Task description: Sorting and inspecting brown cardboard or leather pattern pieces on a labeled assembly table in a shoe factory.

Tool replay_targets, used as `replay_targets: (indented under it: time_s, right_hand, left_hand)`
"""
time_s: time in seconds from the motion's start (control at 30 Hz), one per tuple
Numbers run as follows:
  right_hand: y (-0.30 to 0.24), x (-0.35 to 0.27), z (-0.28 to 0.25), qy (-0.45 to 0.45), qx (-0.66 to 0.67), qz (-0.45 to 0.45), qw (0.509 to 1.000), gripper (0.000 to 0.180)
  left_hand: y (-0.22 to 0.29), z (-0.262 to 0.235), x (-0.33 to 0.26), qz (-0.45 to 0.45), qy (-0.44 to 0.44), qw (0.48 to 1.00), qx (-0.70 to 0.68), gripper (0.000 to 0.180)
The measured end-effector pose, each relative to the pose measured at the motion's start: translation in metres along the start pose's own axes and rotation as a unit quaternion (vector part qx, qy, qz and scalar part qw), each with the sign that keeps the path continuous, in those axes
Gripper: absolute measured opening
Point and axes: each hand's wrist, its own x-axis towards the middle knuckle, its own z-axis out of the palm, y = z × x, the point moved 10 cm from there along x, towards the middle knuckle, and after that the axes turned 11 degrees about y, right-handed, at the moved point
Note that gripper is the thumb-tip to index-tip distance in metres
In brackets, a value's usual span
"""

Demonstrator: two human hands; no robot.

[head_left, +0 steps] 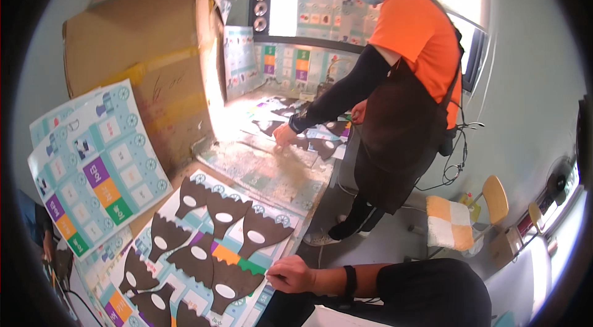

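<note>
My right hand, with a dark band on its wrist, is at the right edge of the near worktable. Its fingers are curled together by the border of a printed sheet; whether anything is pinched in them is hidden. Left of it lie several dark brown cut-out pieces, each with a scalloped edge and a white oval. They rest spread over a light blue printed sheet with coloured blocks. The closest brown piece lies just beside my fingertips. My left hand is out of view.
A large cardboard box stands at the back left, with printed sheets leaning before it. A co-worker in orange bends over the far table, one hand near similar brown pieces. A cushioned chair stands on the right.
</note>
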Motion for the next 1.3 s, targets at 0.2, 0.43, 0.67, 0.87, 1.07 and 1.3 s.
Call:
replay_targets:
  time_s: [0.2,0.43,0.67,0.87,1.07,1.3]
  right_hand:
    - [-0.01,0.007,-0.002,0.009,0.042,0.017,0.999,0.011]
    - [-0.003,0.014,-0.017,0.021,0.016,0.021,0.999,0.011]
    - [0.0,0.003,-0.012,0.006,0.009,0.022,1.0,0.011]
    - [-0.006,0.007,-0.005,0.001,0.027,0.023,0.999,0.01]
    - [0.001,0.006,-0.005,0.002,0.02,0.028,0.999,0.01]
    - [0.008,-0.001,0.004,-0.013,0.001,0.017,1.0,0.011]
  left_hand:
    - [-0.235,-0.006,-0.112,0.109,0.026,0.994,0.015,0.034]
    - [0.004,0.009,0.018,0.035,-0.049,0.997,0.053,0.033]
    - [-0.003,0.017,0.004,0.005,-0.033,0.999,0.021,0.038]
    - [0.053,-0.014,0.022,0.018,-0.033,0.999,0.039,0.039]
    - [0.031,-0.002,0.016,0.011,-0.054,0.997,0.047,0.036]
    - [0.031,0.005,0.014,0.031,-0.044,0.999,0.003,0.035]
